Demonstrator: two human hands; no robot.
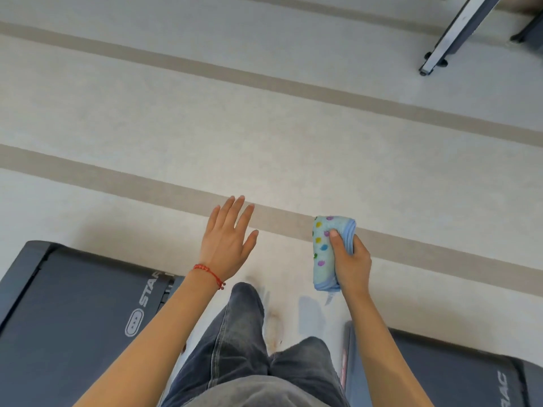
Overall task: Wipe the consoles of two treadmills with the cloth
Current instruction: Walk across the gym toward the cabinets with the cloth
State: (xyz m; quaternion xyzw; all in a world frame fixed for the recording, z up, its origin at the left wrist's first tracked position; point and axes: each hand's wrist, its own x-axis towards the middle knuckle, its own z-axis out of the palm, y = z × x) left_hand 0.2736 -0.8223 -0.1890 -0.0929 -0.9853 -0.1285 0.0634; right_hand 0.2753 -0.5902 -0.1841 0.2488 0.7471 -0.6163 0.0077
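My right hand [351, 259] grips a folded light-blue cloth [324, 248] with coloured dots, held upright over the floor. My left hand [227, 239] hangs in the air with fingers spread and nothing in it; a red string bracelet circles its wrist. The rear deck of one dark treadmill [73, 312] lies at the lower left, and the deck of a second treadmill [446, 368] lies at the lower right. No console is in view. I stand on the floor between the two decks, my legs in dark jeans.
Pale floor [264, 127] with beige stripes stretches ahead. A metal frame leg [452, 36] of other equipment stands at the top right, with a dark base beside it.
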